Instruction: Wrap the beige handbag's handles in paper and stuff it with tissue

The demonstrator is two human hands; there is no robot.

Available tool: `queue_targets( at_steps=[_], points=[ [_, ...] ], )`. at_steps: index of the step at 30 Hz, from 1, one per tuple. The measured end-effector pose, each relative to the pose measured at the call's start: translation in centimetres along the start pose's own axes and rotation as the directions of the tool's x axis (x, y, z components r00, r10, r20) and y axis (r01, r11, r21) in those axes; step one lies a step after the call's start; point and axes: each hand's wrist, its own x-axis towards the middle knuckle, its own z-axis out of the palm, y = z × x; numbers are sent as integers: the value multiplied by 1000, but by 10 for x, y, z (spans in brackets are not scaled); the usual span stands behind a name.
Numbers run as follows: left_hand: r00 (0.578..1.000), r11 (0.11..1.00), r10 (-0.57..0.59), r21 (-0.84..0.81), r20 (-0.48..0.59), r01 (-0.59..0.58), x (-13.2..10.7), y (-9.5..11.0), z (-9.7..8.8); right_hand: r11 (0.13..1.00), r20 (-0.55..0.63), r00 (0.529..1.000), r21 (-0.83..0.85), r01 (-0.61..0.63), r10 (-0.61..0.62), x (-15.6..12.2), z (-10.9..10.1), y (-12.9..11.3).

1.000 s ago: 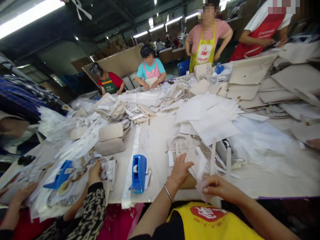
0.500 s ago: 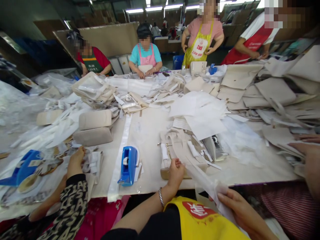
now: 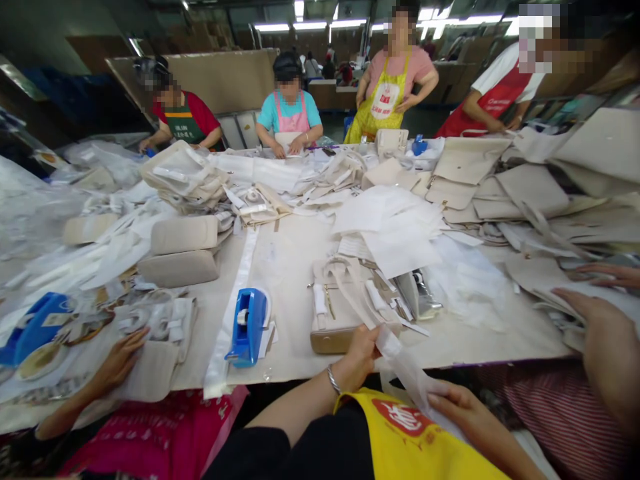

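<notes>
Holding a thin white bag (image 3: 407,373) at the counter (image 3: 295,267) edge, left hand (image 3: 361,353) pinching its top, right hand (image 3: 457,410) gripping its low end. Just behind, a tan purse (image 3: 333,313). Left of that, a blue tape holder (image 3: 247,327).

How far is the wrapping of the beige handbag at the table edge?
Done: white wrap sits on the handles of the beige handbag. In hand: the left hand and the right hand hold a white translucent sheet at the bag's corner. Left: the bag body is still bare.
</notes>
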Motion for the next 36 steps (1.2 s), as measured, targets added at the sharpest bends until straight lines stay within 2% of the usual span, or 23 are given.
queue_targets(
  at_steps=[2, 5, 10, 13, 17, 21, 25, 28, 31, 34, 36],
  points=[
    [999, 999, 24, 38, -39, -22, 2, -4, 2, 996, -49, 999, -83, 12, -16, -2, -9, 4],
    [996, 994, 74, 89, -51, -69, 4, -2, 8, 994, -74, 997, -107, 15, -23, -8, -21, 7],
    [988, 976, 142, 174, -62, -130, 8, -1, 15, 936, -15, 967, -255, 242, -254, -15, -31, 1],
    [985, 967, 149, 219, -89, -127, 12, -10, 17, 875, 27, 943, -365, 318, -331, -4, -26, 1],
    [980, 958, 162, 255, -117, -128, 12, -20, 18, 816, 69, 920, -440, 374, -385, 27, -17, 10],
    [988, 973, 126, 204, -89, -106, 8, -14, 19, 892, 9, 944, -323, 315, -330, 44, -25, 18],
    [992, 989, 93, 124, -88, -82, 11, -3, 24, 935, 50, 963, -231, 268, -264, 35, -38, 16],
    [996, 996, 58, 73, -67, -53, 19, 0, 36, 918, 75, 936, -183, 352, -344, 30, -40, 9],
    [995, 994, 85, 70, -48, -82, 24, 2, 51, 894, 88, 901, -116, 433, -425, 34, -39, 1],
    [992, 986, 126, 104, 14, -126, 27, 12, 60, 936, 119, 931, -34, 351, -345, 39, -42, -1],
    [988, 981, 142, 129, 55, -148, 30, 26, 60, 961, 171, 946, 25, 275, -275, 36, -49, 0]
  ],
)
